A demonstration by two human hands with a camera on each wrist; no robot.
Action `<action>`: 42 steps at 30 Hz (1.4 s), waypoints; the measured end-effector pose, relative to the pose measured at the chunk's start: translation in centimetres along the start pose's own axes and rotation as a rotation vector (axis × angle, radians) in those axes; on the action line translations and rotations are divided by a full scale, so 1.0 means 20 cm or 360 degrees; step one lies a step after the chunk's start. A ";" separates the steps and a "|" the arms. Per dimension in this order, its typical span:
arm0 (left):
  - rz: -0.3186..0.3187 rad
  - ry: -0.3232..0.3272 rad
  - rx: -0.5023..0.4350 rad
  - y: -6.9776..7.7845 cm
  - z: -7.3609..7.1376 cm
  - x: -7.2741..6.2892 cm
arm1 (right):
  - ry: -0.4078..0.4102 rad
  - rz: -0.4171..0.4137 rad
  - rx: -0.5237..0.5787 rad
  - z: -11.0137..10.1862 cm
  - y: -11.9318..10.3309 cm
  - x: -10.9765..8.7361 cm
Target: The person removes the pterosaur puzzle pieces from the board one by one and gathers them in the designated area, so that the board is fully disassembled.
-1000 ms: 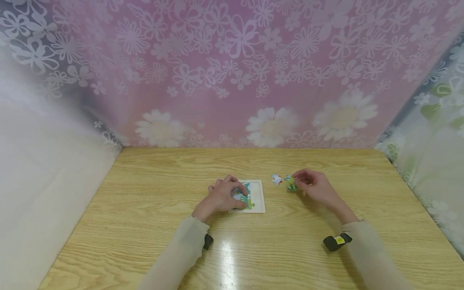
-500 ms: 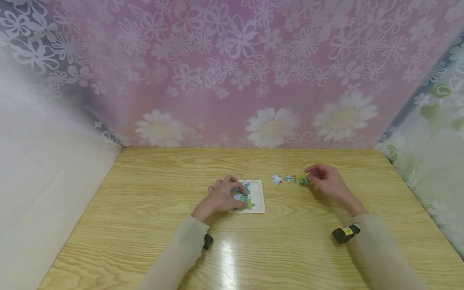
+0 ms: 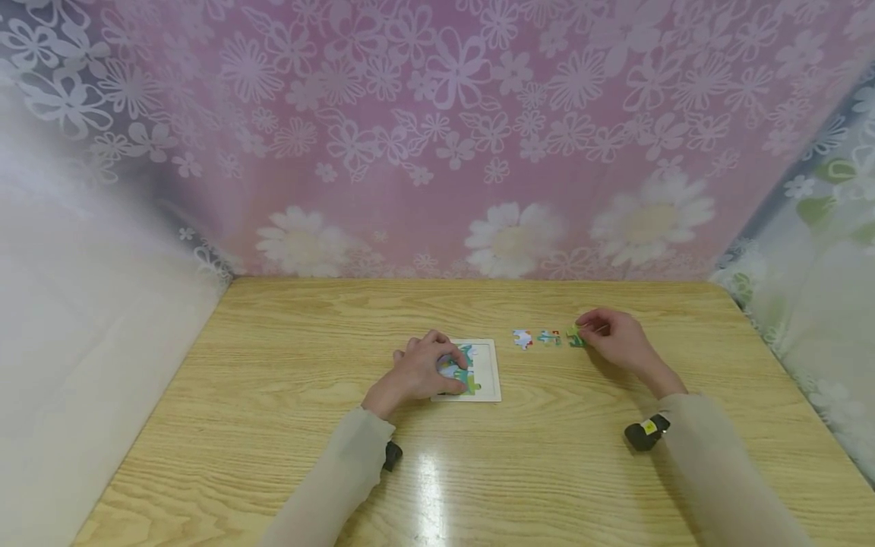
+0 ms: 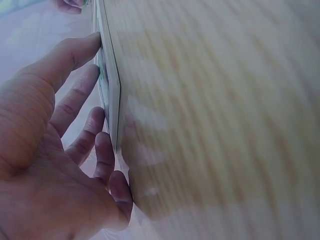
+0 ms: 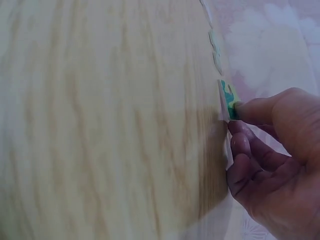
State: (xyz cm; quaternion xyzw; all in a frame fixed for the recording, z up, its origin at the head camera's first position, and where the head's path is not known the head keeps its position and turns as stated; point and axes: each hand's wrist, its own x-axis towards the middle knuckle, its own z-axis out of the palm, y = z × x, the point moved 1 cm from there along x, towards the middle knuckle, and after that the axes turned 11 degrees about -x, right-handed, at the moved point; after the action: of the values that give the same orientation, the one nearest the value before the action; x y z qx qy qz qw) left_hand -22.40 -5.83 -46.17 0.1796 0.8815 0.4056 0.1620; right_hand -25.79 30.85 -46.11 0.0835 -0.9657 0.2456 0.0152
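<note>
Green puzzle piece at right fingers' tips

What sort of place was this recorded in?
Probably an improvised indoor recording booth: a wood-grain table backed by a pink flower-print sheet, with a pale sheet along its left side.

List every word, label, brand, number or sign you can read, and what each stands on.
No text is legible.
Yellow label on the black band by the right sleeve: any marking is too small and blurred to read.
Board and puzzle pieces: no writing shows; the left hand covers part of the board.
</note>
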 end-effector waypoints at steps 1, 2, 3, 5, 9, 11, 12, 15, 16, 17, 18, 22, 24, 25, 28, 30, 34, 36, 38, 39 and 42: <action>0.0000 0.0000 -0.0002 0.00 0.00 0.00 | 0.0016 -0.0002 -0.0006 0.00 0.00 0.00; 0.0001 0.0001 -0.0003 0.00 0.00 0.00 | 0.0023 -0.0005 -0.0014 0.01 0.00 0.01; 0.0002 0.0001 -0.0004 0.00 0.00 0.00 | 0.0023 -0.0005 -0.0018 0.01 0.00 0.01; 0.0002 -0.0001 -0.0005 0.01 0.00 0.00 | 0.0021 0.0008 -0.0020 0.01 0.00 0.01; 0.0021 -0.0019 0.0011 0.01 -0.01 -0.01 | -0.0001 0.0032 -0.0024 0.02 0.01 0.02; 0.0035 -0.0037 0.0017 0.00 -0.01 -0.01 | -0.0001 0.0038 -0.0031 0.02 0.01 0.01; 0.0047 -0.0048 0.0013 0.00 -0.02 -0.01 | -0.0003 0.0038 -0.0037 0.02 0.01 0.01; 0.0081 -0.0070 -0.0034 -0.01 -0.03 -0.02 | 0.0010 0.0034 -0.0036 0.01 -0.01 0.00; 0.0092 -0.0070 -0.0061 -0.01 -0.03 -0.03 | 0.0015 0.0027 -0.0034 0.01 -0.02 -0.01; 0.0107 -0.0061 -0.0080 -0.01 -0.04 -0.03 | 0.0019 0.0018 -0.0028 0.01 -0.03 -0.01; 0.0120 -0.0047 -0.0103 -0.02 -0.05 -0.03 | 0.0016 0.0008 -0.0018 0.00 -0.05 -0.02; 0.0135 0.0070 -0.0164 -0.03 -0.06 -0.02 | -0.0011 -0.0049 -0.0006 0.02 -0.12 -0.03; 0.0117 0.0143 -0.0196 -0.05 -0.06 -0.01 | -0.0021 -0.0082 0.0005 0.04 -0.16 -0.03; 0.0102 0.0173 -0.0201 -0.06 -0.07 0.00 | -0.0020 -0.0097 0.0009 0.05 -0.18 -0.03; 0.0062 0.0235 -0.0209 -0.07 -0.07 0.01 | -0.0018 -0.0148 0.0038 0.09 -0.24 -0.04; 0.0048 0.0246 -0.0195 -0.06 -0.08 0.01 | -0.0016 -0.0176 0.0079 0.11 -0.29 -0.04; 0.0032 0.0252 -0.0132 -0.05 -0.07 0.02 | -0.0034 -0.0216 0.0141 0.15 -0.37 -0.04; 0.0023 0.0261 -0.0085 -0.05 -0.07 0.02 | -0.0048 -0.0234 0.0153 0.18 -0.41 -0.04; 0.0004 0.0260 -0.0039 -0.05 -0.06 0.02 | -0.0060 -0.0253 0.0145 0.20 -0.45 -0.03; -0.0006 0.0259 -0.0023 -0.05 -0.06 0.02 | -0.0066 -0.0260 0.0137 0.22 -0.47 -0.03; -0.0032 0.0246 0.0020 -0.04 -0.06 0.03 | -0.0078 -0.0312 0.0118 0.25 -0.52 -0.02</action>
State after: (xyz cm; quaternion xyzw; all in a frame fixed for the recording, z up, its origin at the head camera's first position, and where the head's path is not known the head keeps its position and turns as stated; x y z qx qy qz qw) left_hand -23.57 -6.82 -46.09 0.1400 0.8956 0.4111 0.0962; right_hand -23.52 19.47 -45.67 0.1842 -0.9432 0.2762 0.0124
